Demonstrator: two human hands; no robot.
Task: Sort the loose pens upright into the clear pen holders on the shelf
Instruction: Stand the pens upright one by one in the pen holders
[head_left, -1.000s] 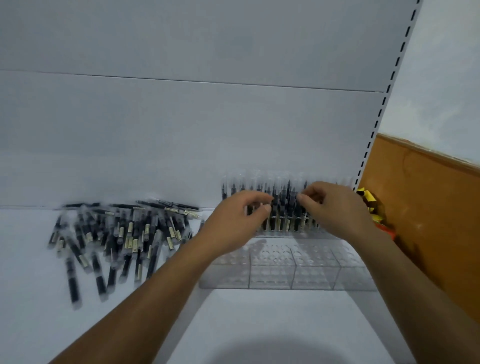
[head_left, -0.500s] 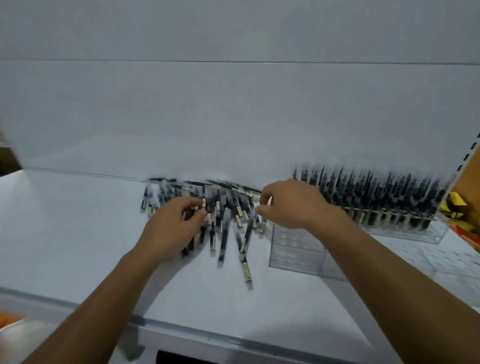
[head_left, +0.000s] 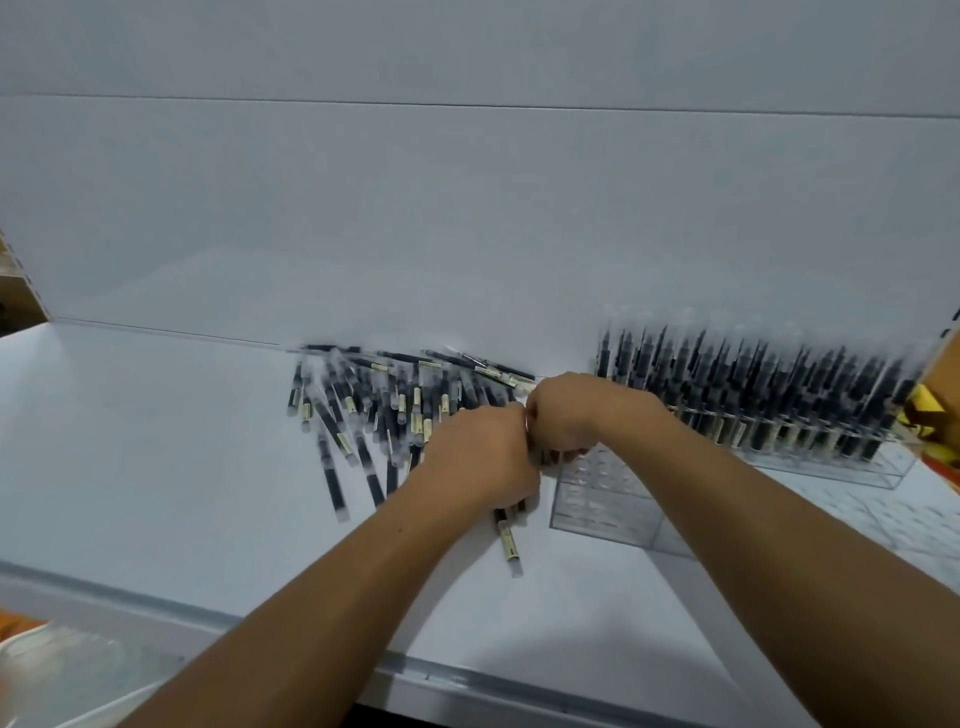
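**A:** Where are the pens just now?

**B:** Most of the loose pens (head_left: 395, 415) lie in a heap on the shelf (head_left: 156, 467), against the back panel and just left of the holders; one stray pen (head_left: 507, 543) lies apart on the near side, just below my left hand.

**A:** And your hands?

**B:** They meet at the heap's right edge, knuckles touching; my right hand (head_left: 571, 415) is curled tight, and dark barrel ends show beneath it, so I judge that it clasps a small bundle; my left hand (head_left: 478, 465) arches over the pens with its fingers tucked out of sight, and I cannot tell whether it grasps any.

**A:** How will they handle?

**B:** Light, thin and stiff, I'd say; smooth plastic barrels, so slippery in a bunch and quick to roll on the flat shelf; not fragile. I would take a few at once round the middle of the barrel, level the ends, then pinch each near its upper end to lower it in.

**A:** Into which holder?

**B:** The filled holder (head_left: 779, 431) at the back is packed with upright pens; the empty holder (head_left: 602, 499) in front of it, just beside my right hand, shows open round holes; it looks light enough to slide if I knock it.
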